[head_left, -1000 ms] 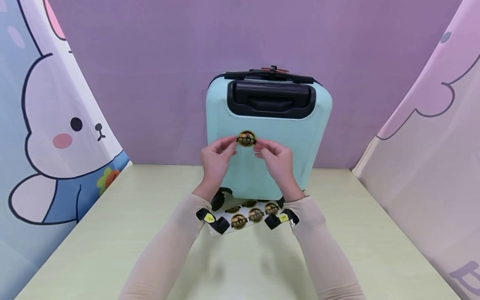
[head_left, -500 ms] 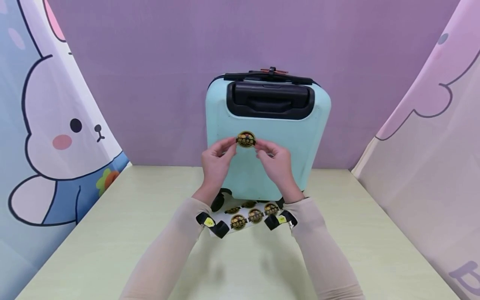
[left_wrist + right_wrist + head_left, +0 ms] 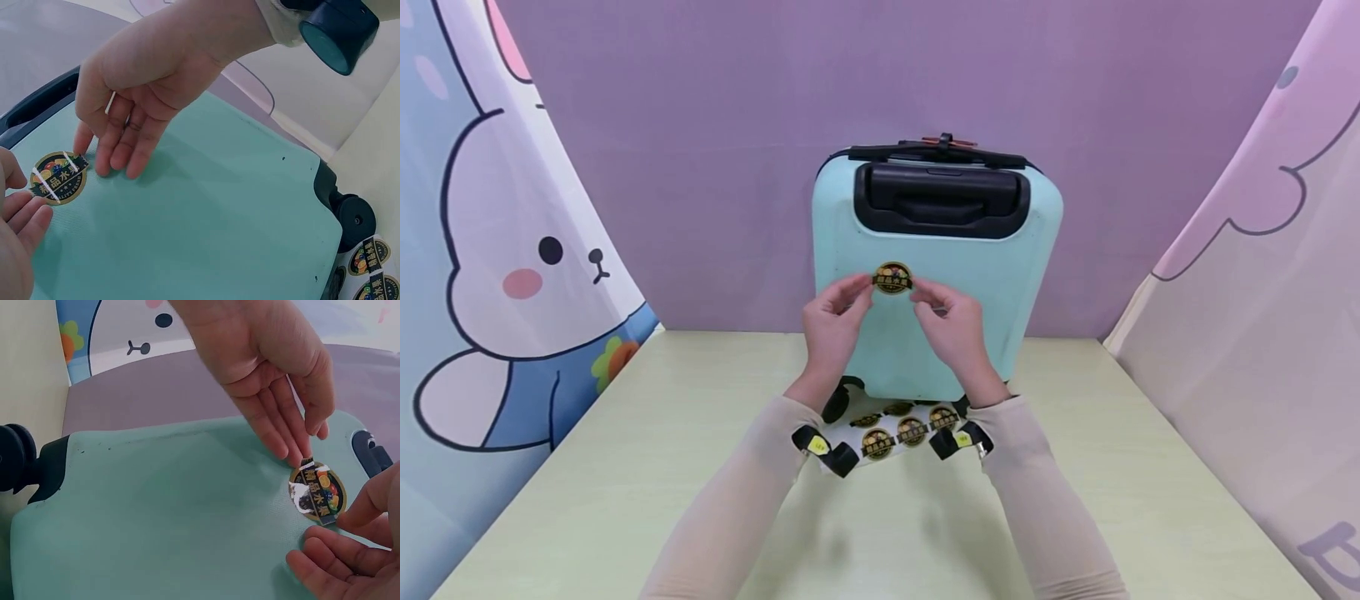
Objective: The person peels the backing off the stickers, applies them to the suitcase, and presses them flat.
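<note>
A round black-and-gold sticker (image 3: 892, 278) with fruit printed on it lies against the front of an upright mint-green suitcase (image 3: 936, 354). My left hand (image 3: 833, 321) is at its left tab, fingertips touching that end. At the opposite tab is my right hand (image 3: 952, 327), its fingertip on the edge and its thumb apart from the sticker. Both wrist views show the sticker (image 3: 59, 179) looking flat on the shell, with glare across it. In the right wrist view, the left thumb stands off the sticker (image 3: 317, 492) while a longer finger reaches the tab.
A white sheet with several similar stickers (image 3: 912, 431) lies on the pale table (image 3: 700, 467), partly beneath the suitcase by its black wheel (image 3: 835, 403). A black handle recess (image 3: 943, 200) sits above the hands. Purple backdrop (image 3: 715, 167) and printed curtains surround the table.
Both hands stay at the sticker's two ends. Only a slight shift of the whole head view is visible.
</note>
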`<state>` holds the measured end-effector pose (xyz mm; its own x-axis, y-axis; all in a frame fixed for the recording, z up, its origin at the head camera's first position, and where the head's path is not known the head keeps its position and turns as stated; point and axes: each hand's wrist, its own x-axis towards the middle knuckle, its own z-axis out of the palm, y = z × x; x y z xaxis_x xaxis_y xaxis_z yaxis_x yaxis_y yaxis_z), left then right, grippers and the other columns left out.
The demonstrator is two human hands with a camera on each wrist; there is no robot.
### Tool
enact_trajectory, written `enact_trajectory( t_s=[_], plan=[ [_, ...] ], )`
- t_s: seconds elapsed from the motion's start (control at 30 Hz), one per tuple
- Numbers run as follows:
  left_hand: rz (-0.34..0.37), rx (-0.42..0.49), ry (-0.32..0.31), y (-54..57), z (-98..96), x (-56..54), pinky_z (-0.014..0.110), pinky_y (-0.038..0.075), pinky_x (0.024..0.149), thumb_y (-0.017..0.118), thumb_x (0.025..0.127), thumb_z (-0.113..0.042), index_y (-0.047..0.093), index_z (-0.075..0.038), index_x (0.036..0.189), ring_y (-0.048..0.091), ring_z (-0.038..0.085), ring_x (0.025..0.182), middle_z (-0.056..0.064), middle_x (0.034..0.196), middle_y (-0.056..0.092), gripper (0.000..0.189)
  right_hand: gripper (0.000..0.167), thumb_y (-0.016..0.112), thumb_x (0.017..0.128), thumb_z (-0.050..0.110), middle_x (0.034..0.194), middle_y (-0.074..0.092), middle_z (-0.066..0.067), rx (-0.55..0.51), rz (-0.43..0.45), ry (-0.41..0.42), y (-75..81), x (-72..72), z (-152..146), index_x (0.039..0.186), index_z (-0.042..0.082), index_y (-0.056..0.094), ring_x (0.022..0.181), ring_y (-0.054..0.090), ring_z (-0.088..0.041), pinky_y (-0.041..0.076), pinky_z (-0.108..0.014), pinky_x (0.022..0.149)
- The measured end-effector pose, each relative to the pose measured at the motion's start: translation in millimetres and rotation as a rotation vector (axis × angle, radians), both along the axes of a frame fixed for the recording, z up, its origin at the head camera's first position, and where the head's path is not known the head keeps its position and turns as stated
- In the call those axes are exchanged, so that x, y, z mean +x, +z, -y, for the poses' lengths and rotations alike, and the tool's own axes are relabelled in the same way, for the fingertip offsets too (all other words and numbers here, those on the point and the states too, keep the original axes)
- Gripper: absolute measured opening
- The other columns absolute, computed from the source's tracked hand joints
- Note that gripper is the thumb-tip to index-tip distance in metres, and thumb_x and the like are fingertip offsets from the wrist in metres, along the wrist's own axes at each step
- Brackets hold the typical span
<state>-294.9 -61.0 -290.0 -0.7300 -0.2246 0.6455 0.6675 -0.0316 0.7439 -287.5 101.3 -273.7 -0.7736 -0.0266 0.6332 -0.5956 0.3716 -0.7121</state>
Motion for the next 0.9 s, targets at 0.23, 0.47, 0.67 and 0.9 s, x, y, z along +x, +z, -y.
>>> enact_trajectory(
  t_s=[0.23,0.47,0.67,0.9],
  plan=[
    [0.001,0.056,-0.024,0.7,3.3,0.8,0.029,0.059,0.08,0.066,0.091,0.005,0.07,0.007,0.111,0.069,0.038,0.097,0.019,0.111,0.071,0.02,0.041,0.051,0.09,0.001,0.103,0.073,-0.015,-0.008,-0.011,0.0,-6.0,-2.5,-2.1,0.128,0.004,0.067,0.094,0.068,-0.026,0.057,-0.039,0.081],
    [0.019,0.083,-0.038,1.5,9.4,1.6,0.03,0.059,0.08,0.061,0.092,0.007,0.068,0.008,0.114,0.071,0.026,0.098,0.02,0.114,0.07,0.023,0.041,0.052,0.089,0.001,0.102,0.073,-0.015,-0.019,-0.02,-0.022,-9.7,-3.8,-5.2,0.127,0.002,0.067,0.094,0.067,-0.026,0.057,-0.041,0.083],
    [0.024,0.082,-0.016,-1.4,17.2,1.8,0.03,0.06,0.078,0.062,0.093,0.006,0.069,0.008,0.112,0.072,0.019,0.094,0.021,0.111,0.071,0.021,0.037,0.053,0.09,0.002,0.102,0.073,-0.014,-0.035,-0.035,-0.054,-9.7,-2.6,-10.7,0.124,0.002,0.068,0.094,0.066,-0.025,0.057,-0.04,0.082],
    [0.03,0.098,-0.019,-7.7,23.4,-1.3,0.03,0.06,0.076,0.06,0.093,0.008,0.068,0.009,0.109,0.071,0.013,0.089,0.021,0.108,0.071,0.018,0.029,0.056,0.093,0.003,0.103,0.073,-0.013,-0.089,-0.062,-0.038,-5.1,-2.0,-13.0,0.118,0.003,0.071,0.096,0.067,-0.023,0.055,-0.025,0.077]
  ],
)
